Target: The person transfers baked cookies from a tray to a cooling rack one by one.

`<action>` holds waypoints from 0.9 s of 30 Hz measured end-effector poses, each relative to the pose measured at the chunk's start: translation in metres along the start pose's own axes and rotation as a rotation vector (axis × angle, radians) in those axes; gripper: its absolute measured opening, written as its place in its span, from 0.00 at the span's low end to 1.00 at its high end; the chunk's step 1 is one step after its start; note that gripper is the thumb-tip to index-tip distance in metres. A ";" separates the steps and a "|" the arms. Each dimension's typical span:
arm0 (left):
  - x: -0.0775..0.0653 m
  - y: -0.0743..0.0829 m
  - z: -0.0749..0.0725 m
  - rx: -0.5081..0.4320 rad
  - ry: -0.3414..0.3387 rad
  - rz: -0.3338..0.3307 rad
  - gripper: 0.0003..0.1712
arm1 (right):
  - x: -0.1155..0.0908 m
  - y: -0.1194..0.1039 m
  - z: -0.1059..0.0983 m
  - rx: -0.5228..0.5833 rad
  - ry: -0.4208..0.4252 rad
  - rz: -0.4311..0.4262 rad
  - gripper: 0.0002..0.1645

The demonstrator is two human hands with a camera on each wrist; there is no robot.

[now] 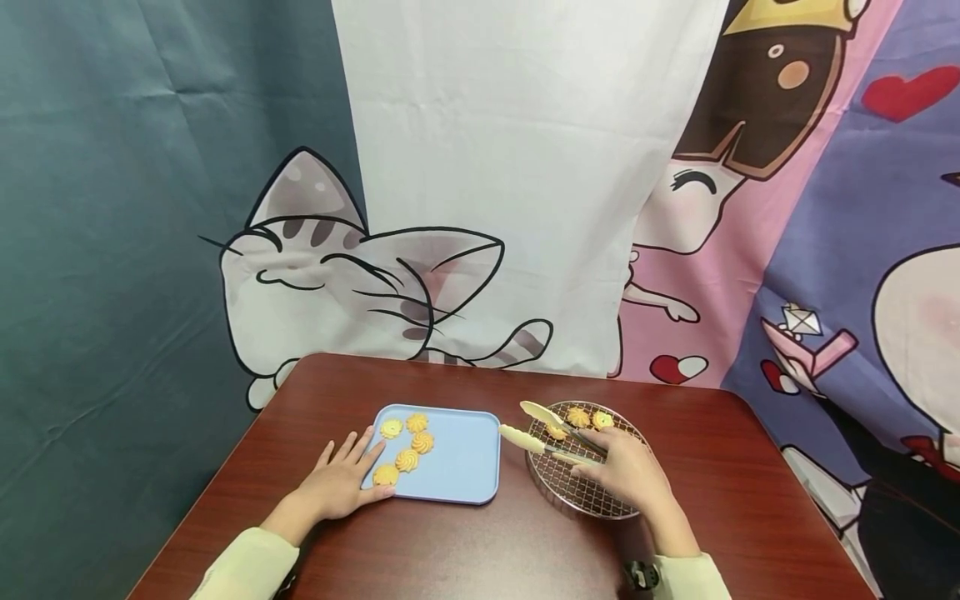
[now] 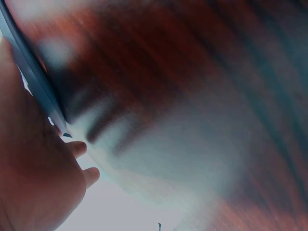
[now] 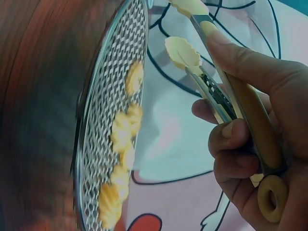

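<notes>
My right hand (image 1: pixel 630 471) grips a pair of tongs (image 3: pixel 248 113) with cream tips and metal arms. The tips stand apart with nothing between them, over the left part of a round wire rack (image 1: pixel 558 483). Several swirled cookies (image 3: pixel 120 132) lie on that rack, partly hidden by hand and tongs in the head view. On the left, my left hand (image 1: pixel 337 483) rests its spread, straight fingers against the left edge of a light blue tray (image 1: pixel 457 458). More piped cookies (image 1: pixel 407 460) sit along the tray's left side. In the left wrist view the hand touches the tray's edge.
Tray and rack stand side by side on a dark red-brown wooden table (image 1: pixel 420 550), with a strip of tabletop between them. Behind the table hangs a curtain (image 1: pixel 525 167) printed with a cartoon cat. A dark wrist strap (image 1: pixel 641 575) shows at the right cuff.
</notes>
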State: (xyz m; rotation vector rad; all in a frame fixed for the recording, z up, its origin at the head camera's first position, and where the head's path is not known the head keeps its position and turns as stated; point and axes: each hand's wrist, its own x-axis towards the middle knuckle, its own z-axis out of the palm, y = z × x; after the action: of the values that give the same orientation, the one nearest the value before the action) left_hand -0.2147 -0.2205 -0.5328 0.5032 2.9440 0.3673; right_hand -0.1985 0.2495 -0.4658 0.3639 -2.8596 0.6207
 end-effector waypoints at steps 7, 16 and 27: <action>-0.001 0.002 -0.003 0.009 0.006 0.003 0.53 | 0.007 -0.019 0.009 0.027 -0.009 0.007 0.37; -0.001 0.002 -0.001 -0.002 -0.003 0.006 0.53 | 0.013 -0.036 0.024 0.046 -0.013 -0.009 0.37; -0.002 0.003 -0.003 0.004 0.000 0.003 0.53 | 0.020 -0.050 0.036 0.065 -0.025 -0.033 0.37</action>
State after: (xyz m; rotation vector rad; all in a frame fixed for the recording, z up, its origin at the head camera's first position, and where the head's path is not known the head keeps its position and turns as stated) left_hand -0.2129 -0.2192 -0.5292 0.5082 2.9450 0.3616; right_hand -0.2082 0.1867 -0.4740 0.4311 -2.8555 0.7096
